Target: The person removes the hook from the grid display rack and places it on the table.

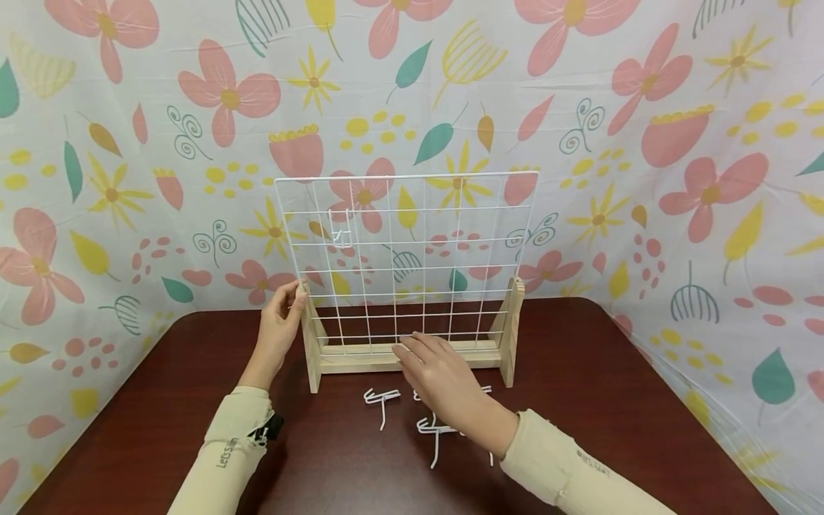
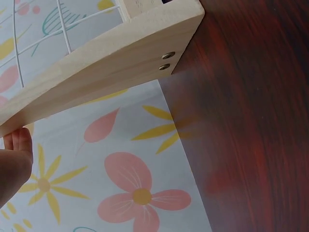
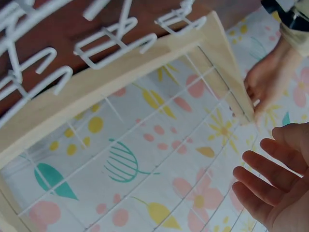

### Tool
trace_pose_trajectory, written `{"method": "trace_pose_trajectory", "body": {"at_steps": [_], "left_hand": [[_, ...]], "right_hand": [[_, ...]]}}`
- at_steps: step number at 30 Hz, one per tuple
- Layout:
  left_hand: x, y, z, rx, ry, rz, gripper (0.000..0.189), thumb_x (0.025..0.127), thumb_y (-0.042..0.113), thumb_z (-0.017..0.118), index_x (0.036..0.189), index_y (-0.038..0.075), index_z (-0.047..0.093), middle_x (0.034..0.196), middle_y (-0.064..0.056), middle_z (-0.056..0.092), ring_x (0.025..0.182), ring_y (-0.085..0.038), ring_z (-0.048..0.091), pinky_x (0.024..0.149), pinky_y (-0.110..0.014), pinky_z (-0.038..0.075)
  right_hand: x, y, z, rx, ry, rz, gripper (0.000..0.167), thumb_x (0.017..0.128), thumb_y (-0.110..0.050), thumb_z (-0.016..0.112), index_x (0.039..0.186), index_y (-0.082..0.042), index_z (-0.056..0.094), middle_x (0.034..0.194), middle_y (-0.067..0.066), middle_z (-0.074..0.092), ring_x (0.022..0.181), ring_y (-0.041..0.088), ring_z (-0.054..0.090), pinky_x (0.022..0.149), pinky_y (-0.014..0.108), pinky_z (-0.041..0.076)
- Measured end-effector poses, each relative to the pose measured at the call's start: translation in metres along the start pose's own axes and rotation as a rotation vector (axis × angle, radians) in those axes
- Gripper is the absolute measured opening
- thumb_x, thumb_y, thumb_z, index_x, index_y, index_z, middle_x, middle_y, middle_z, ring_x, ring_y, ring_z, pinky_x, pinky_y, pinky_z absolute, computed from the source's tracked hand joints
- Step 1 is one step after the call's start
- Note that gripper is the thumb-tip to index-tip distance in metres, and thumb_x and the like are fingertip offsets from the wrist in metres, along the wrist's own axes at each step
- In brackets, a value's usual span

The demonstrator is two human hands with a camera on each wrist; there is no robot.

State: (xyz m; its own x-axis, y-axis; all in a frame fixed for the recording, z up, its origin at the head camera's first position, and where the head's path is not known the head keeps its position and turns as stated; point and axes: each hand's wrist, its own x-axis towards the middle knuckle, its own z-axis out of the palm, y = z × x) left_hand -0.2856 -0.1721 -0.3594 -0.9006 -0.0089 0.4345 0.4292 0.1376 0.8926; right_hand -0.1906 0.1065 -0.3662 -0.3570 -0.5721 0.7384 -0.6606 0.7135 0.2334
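A white wire grid rack (image 1: 425, 243) stands upright in a wooden base (image 1: 360, 363). The left hand (image 1: 278, 325) pinches the top of the left wooden side support (image 1: 312, 343); its fingers also show at that support's edge in the left wrist view. My right hand (image 1: 444, 375) is in front of the rack's lower bar, with fingers extended and nothing held, as the right wrist view (image 3: 282, 176) shows. White wire hooks lie on the table, including one hook (image 1: 383, 398) at the left and another (image 1: 436, 430) partly under the right forearm in the head view.
One white hook (image 1: 342, 232) hangs on the upper left of the grid. The dark red-brown table (image 1: 193, 386) has rounded far corners. Behind it hangs a flower-patterned cloth (image 1: 412, 93). Two screw heads (image 2: 166, 55) sit in the left support's side.
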Motion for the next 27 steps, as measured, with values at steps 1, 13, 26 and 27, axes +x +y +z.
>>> {"method": "trace_pose_trajectory", "body": {"at_steps": [1, 13, 26, 27], "left_hand": [[0.002, -0.004, -0.001, 0.000, 0.001, 0.001, 0.040, 0.102, 0.012, 0.048, 0.138, -0.005, 0.045, 0.119, -0.014, 0.052, 0.095, -0.002, 0.051, 0.078, -0.013, 0.042], [0.006, -0.021, 0.000, 0.038, 0.037, 0.053, 0.040, 0.100, 0.018, 0.052, 0.134, -0.004, 0.049, 0.103, 0.001, 0.054, 0.091, -0.003, 0.052, 0.074, -0.013, 0.043], [-0.001, 0.001, 0.001, 0.024, 0.031, 0.019, 0.038, 0.100, 0.008, 0.051, 0.133, -0.010, 0.048, 0.104, -0.010, 0.055, 0.089, -0.002, 0.050, 0.073, -0.013, 0.042], [-0.001, 0.000, 0.001, 0.023, 0.033, 0.020, 0.037, 0.100, 0.008, 0.051, 0.133, -0.010, 0.048, 0.103, -0.008, 0.055, 0.088, -0.001, 0.050, 0.073, -0.013, 0.042]], "right_hand": [[0.003, 0.001, 0.001, 0.002, 0.003, 0.007, 0.031, 0.080, -0.012, 0.077, 0.109, -0.003, 0.070, 0.110, 0.011, 0.068, 0.104, 0.029, 0.063, 0.088, 0.040, 0.050], [0.038, 0.008, 0.001, 0.063, 0.100, 0.063, 0.030, 0.085, -0.010, 0.072, 0.113, 0.000, 0.068, 0.115, 0.016, 0.065, 0.104, 0.031, 0.063, 0.093, 0.038, 0.048], [0.075, 0.006, 0.002, 0.145, 0.181, 0.145, 0.033, 0.090, -0.008, 0.067, 0.121, 0.001, 0.063, 0.118, 0.017, 0.064, 0.108, 0.029, 0.062, 0.094, 0.038, 0.048], [0.077, 0.006, 0.002, 0.152, 0.185, 0.152, 0.033, 0.090, -0.008, 0.067, 0.121, 0.001, 0.063, 0.118, 0.017, 0.064, 0.108, 0.029, 0.062, 0.095, 0.038, 0.047]]}}
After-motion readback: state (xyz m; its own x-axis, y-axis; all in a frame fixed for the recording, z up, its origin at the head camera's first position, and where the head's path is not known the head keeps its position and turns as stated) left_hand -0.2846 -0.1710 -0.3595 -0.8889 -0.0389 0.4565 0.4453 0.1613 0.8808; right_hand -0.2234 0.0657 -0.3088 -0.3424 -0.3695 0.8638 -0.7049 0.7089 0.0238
